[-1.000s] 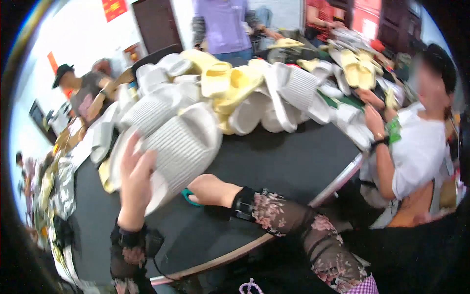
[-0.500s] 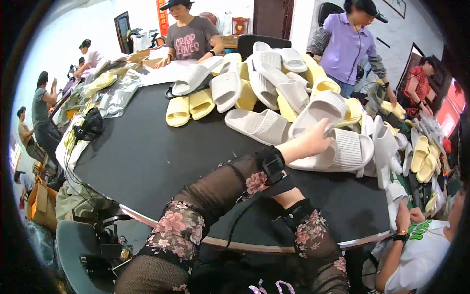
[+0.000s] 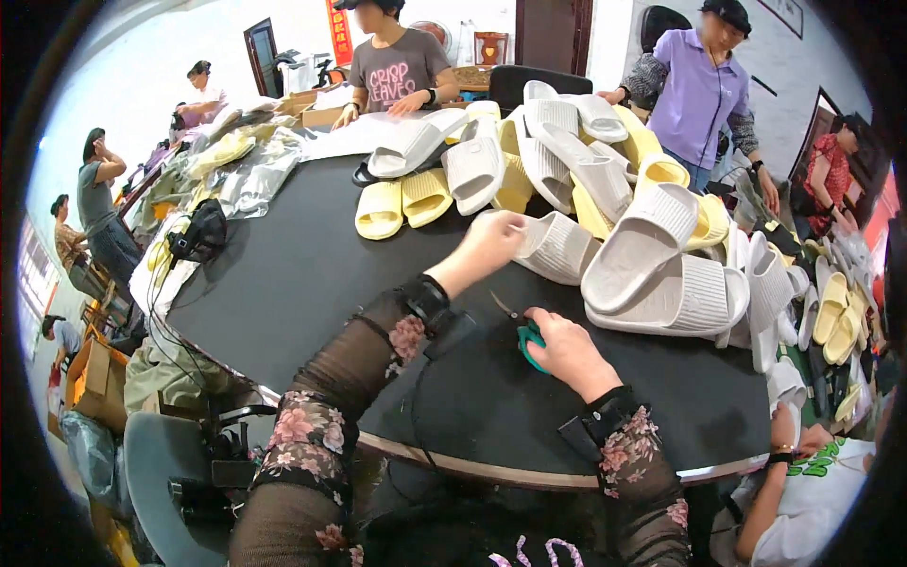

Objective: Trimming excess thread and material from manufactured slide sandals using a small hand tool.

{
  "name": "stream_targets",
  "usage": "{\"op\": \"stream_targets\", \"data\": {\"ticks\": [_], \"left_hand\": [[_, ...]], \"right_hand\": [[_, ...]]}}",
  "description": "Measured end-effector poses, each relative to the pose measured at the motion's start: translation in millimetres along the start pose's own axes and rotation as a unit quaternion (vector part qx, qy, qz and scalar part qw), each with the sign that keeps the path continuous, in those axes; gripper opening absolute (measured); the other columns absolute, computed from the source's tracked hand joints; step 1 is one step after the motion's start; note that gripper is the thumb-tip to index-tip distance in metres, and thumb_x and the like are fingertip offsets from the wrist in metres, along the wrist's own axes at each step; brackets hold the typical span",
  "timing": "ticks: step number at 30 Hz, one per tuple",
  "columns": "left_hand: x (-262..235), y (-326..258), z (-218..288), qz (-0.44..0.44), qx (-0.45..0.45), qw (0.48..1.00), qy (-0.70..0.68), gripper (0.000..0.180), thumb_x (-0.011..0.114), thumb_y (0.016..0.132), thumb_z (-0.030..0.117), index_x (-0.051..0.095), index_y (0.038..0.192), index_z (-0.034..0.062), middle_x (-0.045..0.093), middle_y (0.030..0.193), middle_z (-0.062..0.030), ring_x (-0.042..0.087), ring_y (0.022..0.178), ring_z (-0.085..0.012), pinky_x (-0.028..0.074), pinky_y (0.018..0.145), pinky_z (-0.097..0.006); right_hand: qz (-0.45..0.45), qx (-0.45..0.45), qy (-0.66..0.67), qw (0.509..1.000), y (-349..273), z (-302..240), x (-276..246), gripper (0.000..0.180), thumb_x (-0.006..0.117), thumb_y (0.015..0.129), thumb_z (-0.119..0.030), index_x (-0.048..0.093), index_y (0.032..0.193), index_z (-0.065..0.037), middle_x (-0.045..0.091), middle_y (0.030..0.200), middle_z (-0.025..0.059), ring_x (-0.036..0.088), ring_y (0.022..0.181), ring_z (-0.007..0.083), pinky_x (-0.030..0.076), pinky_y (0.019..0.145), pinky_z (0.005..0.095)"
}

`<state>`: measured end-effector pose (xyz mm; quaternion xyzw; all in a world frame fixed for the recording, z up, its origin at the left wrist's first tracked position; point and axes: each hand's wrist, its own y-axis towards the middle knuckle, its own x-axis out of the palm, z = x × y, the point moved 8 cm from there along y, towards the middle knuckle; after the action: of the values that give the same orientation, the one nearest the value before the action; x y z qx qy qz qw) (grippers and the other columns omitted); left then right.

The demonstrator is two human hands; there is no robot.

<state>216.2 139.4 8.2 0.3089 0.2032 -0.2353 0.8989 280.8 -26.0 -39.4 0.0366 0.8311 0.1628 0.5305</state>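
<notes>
Green-handled scissors [image 3: 530, 346] are grasped by the right hand [image 3: 571, 354], presumably to keep the blades [image 3: 503, 303] clear, while the left hand's [image 3: 488, 244] grip at a grey slipper [image 3: 561, 248] cannot be told.

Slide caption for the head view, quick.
Left hand at a pale grey slipper, right hand holding teal-handled scissors.

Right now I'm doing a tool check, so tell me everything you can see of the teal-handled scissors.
The teal-handled scissors have a plastic-looking handle and a slim, pointed, metal-looking working end. The right hand holds them by the handle and hides part of it. The tip points forward and to the left, over the black tabletop. Whether the blades are fully closed, or touch the tabletop, I cannot tell.
</notes>
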Motion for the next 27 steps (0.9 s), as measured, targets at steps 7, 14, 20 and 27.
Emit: {"op": "stream_targets", "data": {"ticks": [7,14,20,27], "left_hand": [[-128,-10,-135,0.161,-0.141,0.959,0.189,0.029,0.054,0.079,0.013,0.062,0.102,-0.0023,0.065,0.092,-0.0226,0.063,0.087,-0.0333,0.049,0.077,-0.039],[-186,-28,-194,0.298,-0.29,0.908,0.059,0.02,0.053,0.074,0.009,0.062,0.088,-0.0013,0.065,0.086,-0.0168,0.063,0.086,-0.0291,0.049,0.071,-0.038],[-154,-38,-201,0.373,-0.365,0.806,-0.281,0.019,0.053,0.082,0.011,0.05,0.095,-0.0019,0.05,0.079,-0.011,0.062,0.083,-0.0292,0.05,0.059,-0.039],[-140,-28,-206,0.352,-0.332,0.709,-0.513,0.033,0.049,0.09,0.016,0.036,0.12,0.0092,0.042,0.114,-0.0148,0.057,0.097,-0.0341,0.049,0.074,-0.044]], "right_hand": [[0.001,0.003,0.017,1.0,5,-9,1,0.032,0.061,0.079,-0.018,0.053,0.108,-0.005,0.062,0.092,0.0211,0.061,0.084,0.0373,0.05,0.073,0.0438],[-0.004,0.008,0.029,1.0,6,-9,3,0.034,0.061,0.079,-0.019,0.052,0.11,-0.006,0.061,0.093,0.0212,0.061,0.083,0.0379,0.05,0.073,0.0438],[-0.006,0.023,0.026,0.999,3,1,4,0.035,0.061,0.079,-0.02,0.051,0.11,-0.006,0.061,0.093,0.0203,0.061,0.083,0.0377,0.05,0.073,0.0437],[-0.012,0.018,0.025,0.999,4,-2,4,0.034,0.06,0.079,-0.019,0.051,0.109,-0.005,0.061,0.09,0.0211,0.061,0.082,0.0378,0.05,0.072,0.0441]]}}
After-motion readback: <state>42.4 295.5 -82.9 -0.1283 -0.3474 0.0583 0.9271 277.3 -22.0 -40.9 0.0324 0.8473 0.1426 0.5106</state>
